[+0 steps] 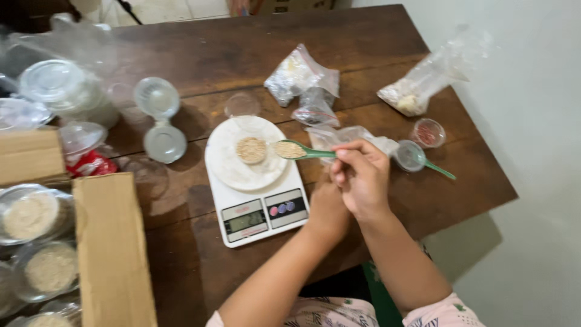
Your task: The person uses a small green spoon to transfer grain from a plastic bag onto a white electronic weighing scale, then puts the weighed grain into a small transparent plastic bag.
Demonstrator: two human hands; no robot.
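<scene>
dark wooden table (242, 54); right hand (361, 175) fingers grasping green spoon (301, 151) over scale (254, 181); left hand (327, 209) fingers hidden, cannot tell.

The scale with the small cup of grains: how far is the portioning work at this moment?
Done: several lidded cups of grains sit in the cardboard box. In hand: the right hand holds a green spoon of grains beside the small cup on the white scale; the left hand rests beneath it. Left: empty clear cups and bags of grain wait on the table.
</scene>
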